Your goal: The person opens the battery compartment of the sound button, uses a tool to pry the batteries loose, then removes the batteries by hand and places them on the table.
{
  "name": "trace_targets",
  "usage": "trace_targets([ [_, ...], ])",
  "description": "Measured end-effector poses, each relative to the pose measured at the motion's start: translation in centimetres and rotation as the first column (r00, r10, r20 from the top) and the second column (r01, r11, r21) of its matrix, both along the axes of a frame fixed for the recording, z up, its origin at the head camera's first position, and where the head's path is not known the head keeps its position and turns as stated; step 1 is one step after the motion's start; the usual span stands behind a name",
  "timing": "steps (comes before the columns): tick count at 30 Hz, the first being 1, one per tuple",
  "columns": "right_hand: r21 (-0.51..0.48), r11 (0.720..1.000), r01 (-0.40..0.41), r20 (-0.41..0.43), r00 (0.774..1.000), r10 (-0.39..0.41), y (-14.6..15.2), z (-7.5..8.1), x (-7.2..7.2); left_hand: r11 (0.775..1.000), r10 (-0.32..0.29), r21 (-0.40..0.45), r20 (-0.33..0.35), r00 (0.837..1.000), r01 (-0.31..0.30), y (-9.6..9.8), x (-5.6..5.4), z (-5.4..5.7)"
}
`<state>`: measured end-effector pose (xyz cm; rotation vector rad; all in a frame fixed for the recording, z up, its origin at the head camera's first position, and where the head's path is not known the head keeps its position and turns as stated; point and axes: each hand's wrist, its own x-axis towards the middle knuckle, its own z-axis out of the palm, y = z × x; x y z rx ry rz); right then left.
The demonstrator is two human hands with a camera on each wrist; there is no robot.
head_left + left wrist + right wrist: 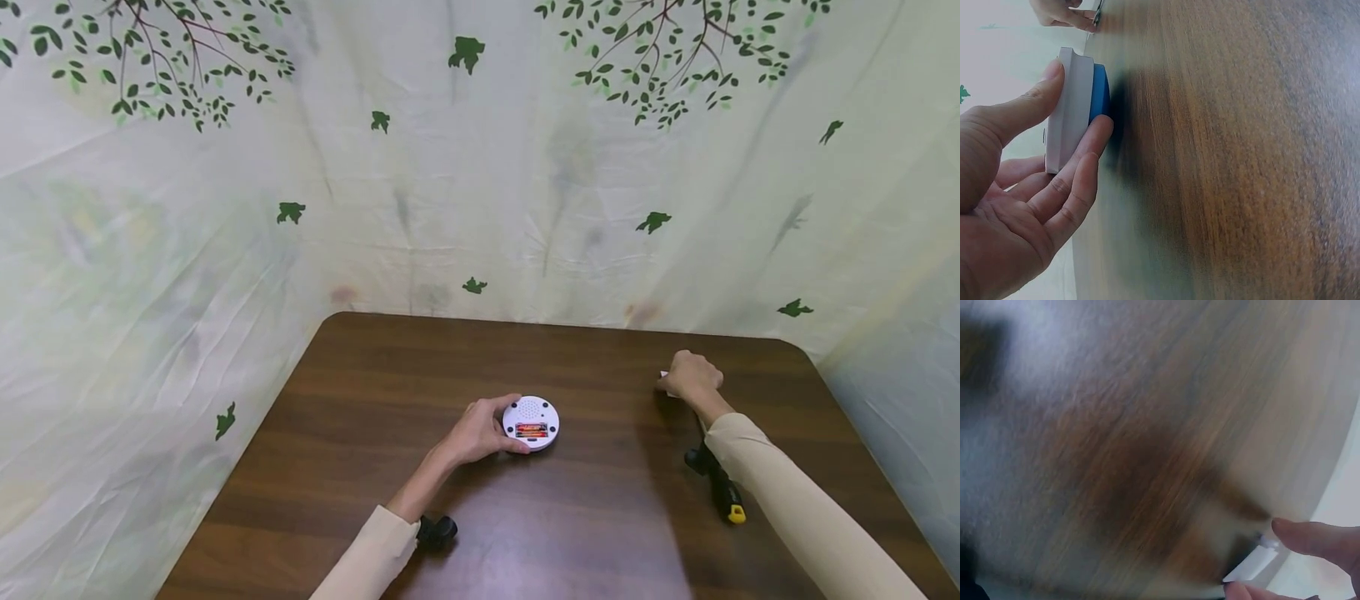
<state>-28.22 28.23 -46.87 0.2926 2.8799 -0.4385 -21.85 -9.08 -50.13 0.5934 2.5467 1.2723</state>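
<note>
Between thumb and fingers, my left hand [478,430] grips a round white device [529,409] by its edges. Its underside faces up, showing speaker holes and an uncovered battery compartment with orange-and-black batteries [532,430]. In the left wrist view, the device's blue side [1099,94] faces down toward the tabletop. Farther right, my right hand [692,377] pinches a small flat white piece [1250,564] near the table's back. The head view shows only a corner of that piece beside the fingers.
Beneath the right forearm lies a black tool handle with a yellow end [727,493]. The brown wooden table [592,508] has its back edge against a white curtain [525,192] printed with leaves. Curtain also hangs along both sides.
</note>
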Motion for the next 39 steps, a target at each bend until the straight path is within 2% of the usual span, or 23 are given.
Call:
trace_targets([
  [4, 0.018, 1.0, -0.024, -0.025, 0.999, 0.025, -0.6, 1.1, 0.5, 1.0, 0.017, 0.007, 0.019, 1.0, -0.017, -0.2, -0.1, 0.2],
  [8, 0.025, 0.998, -0.061, -0.053, 0.997, 0.062, -1.1, 2.9, 2.0, 1.0, 0.024, 0.013, 0.028, 0.999, -0.025, -0.5, -0.1, 0.4],
  [13, 0.024, 0.997, -0.074, -0.067, 0.995, 0.076, -0.9, 5.1, 5.1, 1.0, 0.01, 0.021, 0.018, 1.0, -0.01, -1.0, -0.1, 0.5],
  [16, 0.046, 0.994, -0.095, -0.057, 0.994, 0.098, -0.2, 5.6, 7.5, 0.999, -0.009, 0.034, 0.006, 1.0, 0.009, -1.0, 0.0, 0.5],
  [19, 0.075, 0.987, -0.14, 0.023, 0.99, 0.139, 0.6, 4.7, 10.1, 0.999, -0.045, 0.025, 0.011, 0.999, 0.045, -0.9, 0.3, 0.2],
  [22, 0.074, 0.981, -0.179, 0.142, 0.976, 0.167, 1.3, 2.7, 12.4, 0.998, -0.062, -0.006, 0.018, 0.998, 0.062, -0.5, 0.6, -0.2],
  [25, 0.047, 0.984, -0.172, 0.218, 0.963, 0.158, 1.8, 0.8, 13.8, 0.999, -0.044, -0.028, 0.003, 0.999, 0.044, -0.2, 0.7, -0.5],
  [28, 0.002, 0.992, -0.128, 0.222, 0.967, 0.125, 2.4, -0.2, 14.5, 0.999, -0.028, -0.033, -0.03, 0.999, 0.027, 0.0, 0.5, -0.5],
  [31, -0.062, 0.995, -0.083, 0.2, 0.975, 0.094, 3.0, -0.5, 14.8, 0.999, -0.017, -0.049, -0.059, 0.998, 0.014, 0.0, 0.3, -0.4],
  [34, -0.1, 0.994, -0.052, 0.143, 0.987, 0.066, 3.8, 0.1, 15.2, 0.998, -0.007, -0.061, -0.076, 0.997, 0.003, 0.1, 0.3, -0.3],
  [37, -0.104, 0.994, -0.024, 0.01, 1.0, 0.025, 4.5, 1.9, 15.6, 0.998, -0.006, -0.059, -0.089, 0.996, 0.001, 0.1, 0.4, -0.3],
  [39, -0.105, 0.994, -0.002, -0.12, 0.993, -0.011, 4.6, 3.3, 15.9, 0.998, -0.007, -0.056, -0.096, 0.995, 0.002, 0.2, 0.4, -0.3],
])
